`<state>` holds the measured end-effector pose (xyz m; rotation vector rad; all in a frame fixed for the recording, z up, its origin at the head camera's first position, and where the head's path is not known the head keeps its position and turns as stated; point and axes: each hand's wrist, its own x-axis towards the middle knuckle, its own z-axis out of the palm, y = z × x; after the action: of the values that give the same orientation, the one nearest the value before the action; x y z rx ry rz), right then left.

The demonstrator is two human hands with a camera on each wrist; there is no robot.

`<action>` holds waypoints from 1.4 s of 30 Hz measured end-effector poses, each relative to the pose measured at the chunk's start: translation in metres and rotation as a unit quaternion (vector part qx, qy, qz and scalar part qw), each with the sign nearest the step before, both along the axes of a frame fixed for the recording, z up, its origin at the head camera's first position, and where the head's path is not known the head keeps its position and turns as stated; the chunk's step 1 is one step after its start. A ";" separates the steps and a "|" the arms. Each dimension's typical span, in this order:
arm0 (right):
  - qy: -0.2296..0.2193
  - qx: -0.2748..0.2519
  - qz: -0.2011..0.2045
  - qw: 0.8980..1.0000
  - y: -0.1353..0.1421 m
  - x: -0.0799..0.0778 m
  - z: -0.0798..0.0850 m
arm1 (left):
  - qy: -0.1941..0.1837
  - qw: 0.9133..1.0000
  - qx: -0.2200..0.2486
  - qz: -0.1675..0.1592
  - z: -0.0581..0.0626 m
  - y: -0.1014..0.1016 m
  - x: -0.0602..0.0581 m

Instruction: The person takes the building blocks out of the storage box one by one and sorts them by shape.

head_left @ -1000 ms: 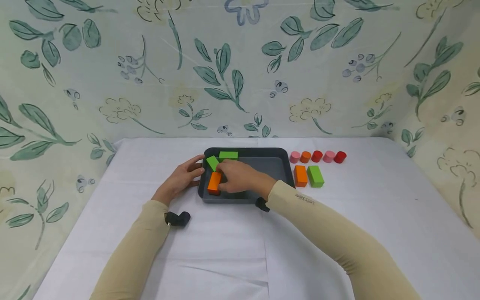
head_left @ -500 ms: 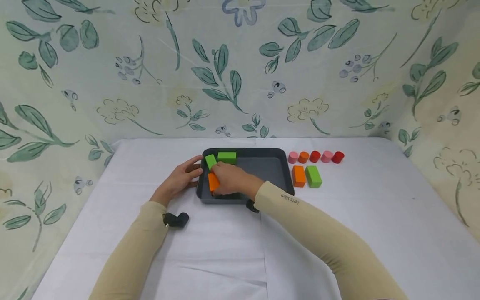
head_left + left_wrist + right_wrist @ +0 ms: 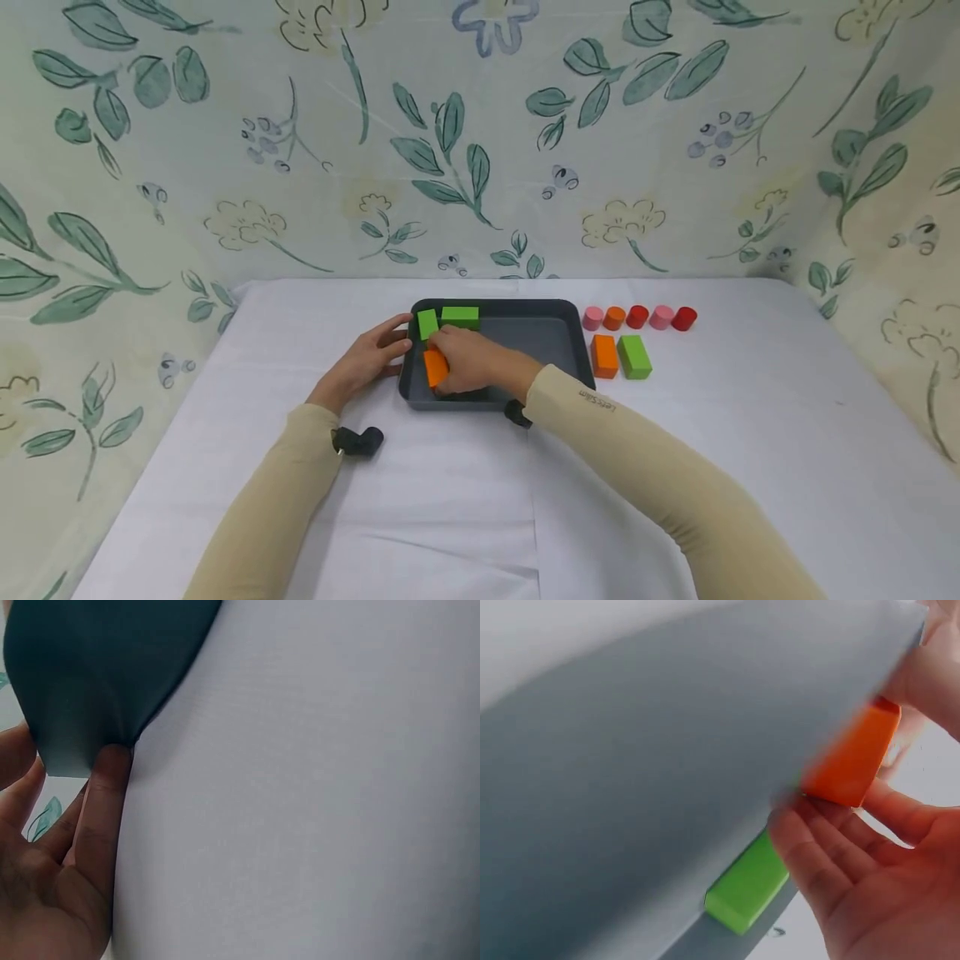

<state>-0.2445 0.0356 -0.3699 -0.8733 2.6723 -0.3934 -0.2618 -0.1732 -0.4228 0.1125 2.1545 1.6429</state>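
Observation:
My right hand [image 3: 476, 358] pinches an orange block [image 3: 435, 368] between thumb and fingertips, low in the left part of the dark grey tray [image 3: 525, 402]. The right wrist view shows the orange block [image 3: 855, 757] between the thumb and the other fingers, with a green block [image 3: 746, 892] beyond the fingertips. Just behind the orange block lies one green block [image 3: 427, 324], lengthwise along the left wall. Another green block [image 3: 460, 317] lies against the back wall. Straightened fingers of my left hand [image 3: 363, 362] touch the outside of the tray's left wall, also seen in the left wrist view.
Right of the tray stand an orange block [image 3: 604, 357] and a green block [image 3: 635, 357]. Behind them runs a row of several small cylinders [image 3: 637, 317] in pink, orange and red. A white cloth [image 3: 450, 500] covers the table; a leaf-patterned curtain hangs behind.
The green block along the left wall has turned from slanted to nearly straight. The orange block has shifted slightly right and tilted with my right hand. My left hand stays at the tray.

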 end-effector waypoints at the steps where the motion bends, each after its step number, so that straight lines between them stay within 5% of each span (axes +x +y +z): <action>1: 0.001 -0.004 0.001 1.000 0.002 0.000 0.001 | -0.001 1.000 0.002 0.001 0.000 0.000 0.000; 13: 0.007 -0.040 -0.017 0.999 0.047 -0.010 0.026 | 0.003 1.000 0.007 0.014 0.003 -0.004 -0.001; 22: 0.019 -0.063 -0.076 0.995 0.101 -0.017 0.042 | 0.013 1.000 0.008 0.004 0.004 -0.003 -0.006; 31: 0.011 -0.113 -0.134 0.984 0.164 -0.007 0.051 | 0.009 1.000 0.009 0.003 -0.003 0.002 -0.002; 42: 0.051 -0.110 -0.174 0.977 0.241 0.014 0.062 | -0.002 1.000 0.006 0.019 -0.001 0.003 0.001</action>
<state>-0.2305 0.2766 -0.3081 -0.4849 2.9222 -0.7570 -0.2609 -0.1702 -0.4239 0.0733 2.1561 1.6763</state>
